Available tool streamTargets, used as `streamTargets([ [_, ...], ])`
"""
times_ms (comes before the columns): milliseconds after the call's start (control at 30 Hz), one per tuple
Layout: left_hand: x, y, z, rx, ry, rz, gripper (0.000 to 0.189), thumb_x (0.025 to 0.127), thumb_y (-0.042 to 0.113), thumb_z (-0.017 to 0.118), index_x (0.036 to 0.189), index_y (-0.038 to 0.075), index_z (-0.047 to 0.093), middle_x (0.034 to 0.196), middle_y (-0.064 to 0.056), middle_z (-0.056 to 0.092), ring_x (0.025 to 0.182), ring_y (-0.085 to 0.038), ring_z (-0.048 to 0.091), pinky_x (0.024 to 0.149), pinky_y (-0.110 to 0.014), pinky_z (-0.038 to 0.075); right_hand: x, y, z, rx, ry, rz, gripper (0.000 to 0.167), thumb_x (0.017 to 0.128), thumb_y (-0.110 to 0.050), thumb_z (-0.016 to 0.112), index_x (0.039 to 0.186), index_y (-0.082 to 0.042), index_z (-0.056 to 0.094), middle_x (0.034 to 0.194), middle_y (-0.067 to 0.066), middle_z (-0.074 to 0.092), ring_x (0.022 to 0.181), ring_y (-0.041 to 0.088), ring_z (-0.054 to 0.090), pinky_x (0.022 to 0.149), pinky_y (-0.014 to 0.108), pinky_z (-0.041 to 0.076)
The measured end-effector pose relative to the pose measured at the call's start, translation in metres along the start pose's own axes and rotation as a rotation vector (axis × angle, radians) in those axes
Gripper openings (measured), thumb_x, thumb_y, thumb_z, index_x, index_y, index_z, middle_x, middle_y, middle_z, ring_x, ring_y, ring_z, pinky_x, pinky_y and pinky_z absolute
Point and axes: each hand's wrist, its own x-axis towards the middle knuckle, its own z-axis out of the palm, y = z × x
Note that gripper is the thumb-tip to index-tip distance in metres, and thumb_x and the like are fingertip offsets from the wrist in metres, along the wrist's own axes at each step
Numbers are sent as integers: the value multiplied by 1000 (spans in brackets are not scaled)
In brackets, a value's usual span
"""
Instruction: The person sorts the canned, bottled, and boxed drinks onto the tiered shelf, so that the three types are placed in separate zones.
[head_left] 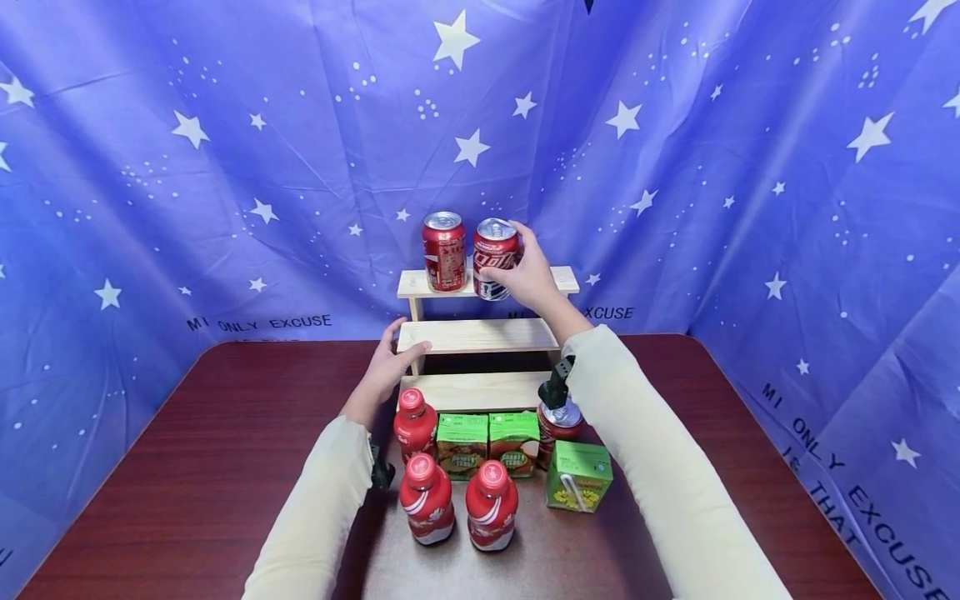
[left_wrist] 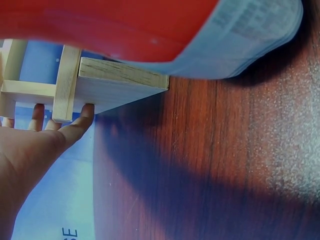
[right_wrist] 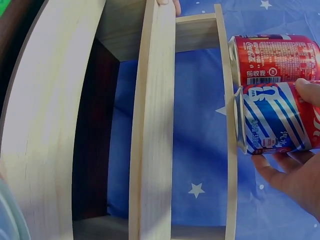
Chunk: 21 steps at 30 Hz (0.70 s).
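A three-tier wooden shelf rack [head_left: 480, 336] stands at the back of the table. My right hand [head_left: 537, 275] grips a red cola can [head_left: 493, 250] upright at the top tier, thumb in front and fingers round its far side. In the right wrist view, the bottom of this can [right_wrist: 272, 120] is at the board's edge; full contact cannot be told. Close on its left, a second cola can [head_left: 446, 258] stands on the top board. My left hand [head_left: 388, 365] holds the left end of the middle tier, thumb over the board; some fingers are hidden behind it.
Before the rack stand red bottles [head_left: 491, 508], green drink cartons [head_left: 462, 446] and another can [head_left: 562, 421], partly under my right sleeve. A separate green carton [head_left: 579, 479] is at front right. A blue star-patterned cloth [head_left: 337, 167] hangs behind the table.
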Motion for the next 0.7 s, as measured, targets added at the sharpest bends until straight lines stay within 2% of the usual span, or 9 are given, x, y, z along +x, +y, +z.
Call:
streamTargets([
  [267, 14, -20, -2, 35, 31, 28, 77, 86, 17, 67, 147, 18, 22, 129, -17, 45, 111, -23, 47, 98, -34, 39, 7, 2, 4, 46, 24, 12, 89, 76, -12, 77, 146, -14, 23, 140, 14, 42, 128, 27, 43, 107, 39, 36],
  [700, 13, -18, 0, 24, 38, 38, 76, 86, 15, 67, 147, 18, 23, 128, -16, 46, 110, -22, 48, 98, -33, 40, 14, 4, 8, 73, 8, 84, 88, 79, -17, 75, 146, -18, 18, 142, 17, 40, 131, 27, 40, 107, 41, 36],
])
